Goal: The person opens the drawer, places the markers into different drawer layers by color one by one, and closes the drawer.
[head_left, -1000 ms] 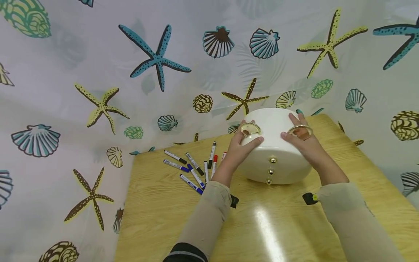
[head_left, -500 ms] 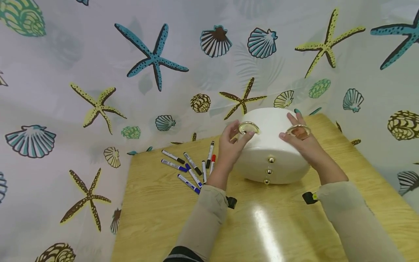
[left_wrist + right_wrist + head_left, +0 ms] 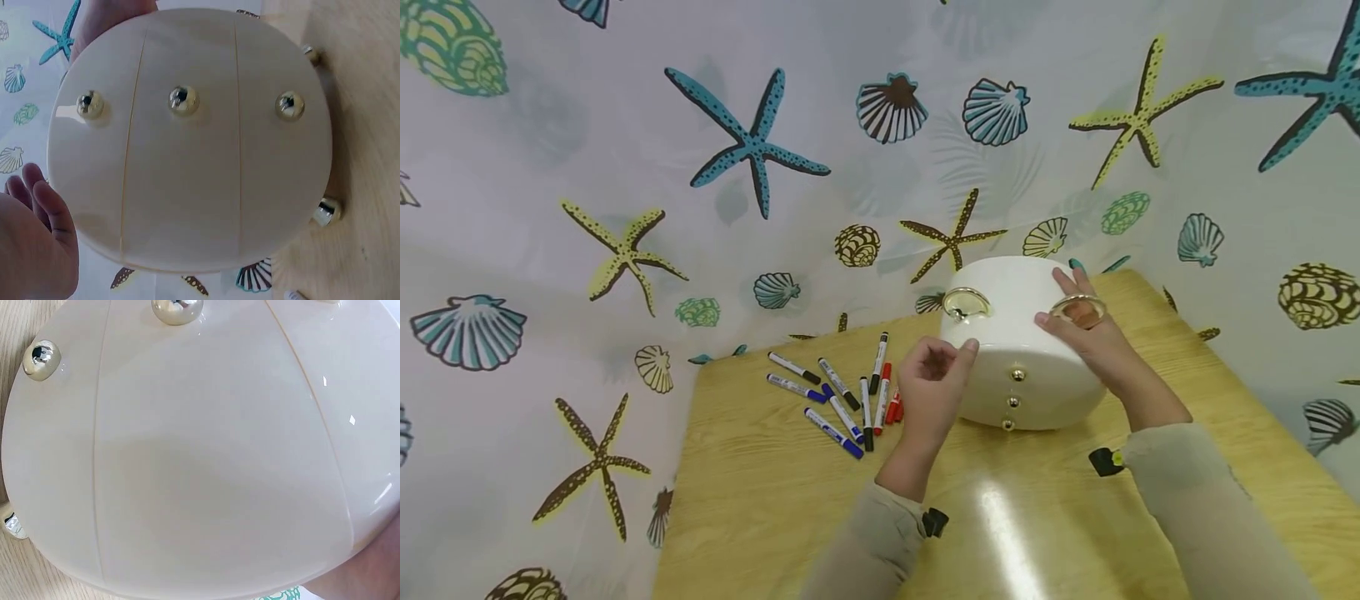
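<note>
A glossy white three-drawer box (image 3: 1037, 387) stands on the table with gold knobs down its front and gold ring handles on top. My right hand (image 3: 1093, 342) rests on its upper right side, straight fingers and thumb spread around the right ring handle (image 3: 1078, 302). My left hand (image 3: 934, 383) is in front of the left ring handle (image 3: 967, 303), loosely curled and holding nothing visible, its thumb near the front upper edge. In the left wrist view, the drawer front (image 3: 181, 169) shows two seams and three knobs. In the right wrist view, the same front (image 3: 206, 456) fills the picture.
Several whiteboard markers (image 3: 831, 432) with black, blue and red caps lie on the wooden table (image 3: 760, 500) left of the box. Behind and beside the table hangs a white curtain (image 3: 820, 217) printed with starfish and shells.
My left hand has come off the box's upper left side and ring handle, drawing down toward the front. The right hand stays on the box, which has not visibly moved.
</note>
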Available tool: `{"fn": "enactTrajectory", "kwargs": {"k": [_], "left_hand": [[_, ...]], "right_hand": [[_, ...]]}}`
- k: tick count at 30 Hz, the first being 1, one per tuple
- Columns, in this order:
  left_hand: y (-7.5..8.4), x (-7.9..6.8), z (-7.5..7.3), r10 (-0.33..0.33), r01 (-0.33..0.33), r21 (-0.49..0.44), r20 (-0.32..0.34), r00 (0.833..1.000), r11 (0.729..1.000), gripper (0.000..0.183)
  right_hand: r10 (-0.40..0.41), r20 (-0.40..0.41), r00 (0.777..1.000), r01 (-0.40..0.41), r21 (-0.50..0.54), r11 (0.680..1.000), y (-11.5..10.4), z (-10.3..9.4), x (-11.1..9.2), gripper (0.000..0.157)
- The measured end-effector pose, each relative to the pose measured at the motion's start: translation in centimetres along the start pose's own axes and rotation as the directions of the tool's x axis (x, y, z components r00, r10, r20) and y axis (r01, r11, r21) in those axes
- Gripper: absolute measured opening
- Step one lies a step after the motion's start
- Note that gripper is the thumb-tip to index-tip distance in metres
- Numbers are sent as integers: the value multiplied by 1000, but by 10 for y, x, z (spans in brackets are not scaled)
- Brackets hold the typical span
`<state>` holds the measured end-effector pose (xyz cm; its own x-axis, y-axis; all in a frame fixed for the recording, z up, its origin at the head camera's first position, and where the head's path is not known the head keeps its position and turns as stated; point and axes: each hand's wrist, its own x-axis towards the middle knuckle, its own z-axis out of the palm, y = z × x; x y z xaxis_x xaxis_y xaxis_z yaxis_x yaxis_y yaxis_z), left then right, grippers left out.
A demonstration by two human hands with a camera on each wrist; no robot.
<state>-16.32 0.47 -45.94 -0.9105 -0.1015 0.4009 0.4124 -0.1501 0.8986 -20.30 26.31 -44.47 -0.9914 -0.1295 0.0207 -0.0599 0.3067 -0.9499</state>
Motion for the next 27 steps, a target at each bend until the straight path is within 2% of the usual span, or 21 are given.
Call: {"fn": "enactTrajectory", "kwargs": {"k": [2, 5, 9, 11, 16, 27], "left_hand": [[-3, -9, 6, -20, 24, -42, 76, 997, 999, 29], [-11, -20, 15, -107, 118, -61, 158, 982, 991, 33], [-19, -30, 24, -279, 293, -36, 218, 935, 955, 38], [-22, -32, 28, -338, 354, -27, 231, 912, 935, 41], [-25, -31, 36, -383, 393, 2, 234, 894, 919, 43], [-34, -31, 44, -400, 408, 9, 215, 891, 913, 45]], "right_hand": [[-2, -3, 1000, 2, -7, 1000, -1, -1, 0, 82], [-7, -4, 1000, 7, -7, 1000, -1, -3, -1, 78], [-7, -3, 1000, 6, -9, 1000, 0, -3, 0, 77], [-7, -5, 1000, 7, -13, 1000, 0, -4, 0, 79], [-3, -12, 1000, 3, -16, 1000, 0, -4, 1, 79], [-8, -7, 1000, 8, -5, 1000, 2, -1, 2, 79]]}}
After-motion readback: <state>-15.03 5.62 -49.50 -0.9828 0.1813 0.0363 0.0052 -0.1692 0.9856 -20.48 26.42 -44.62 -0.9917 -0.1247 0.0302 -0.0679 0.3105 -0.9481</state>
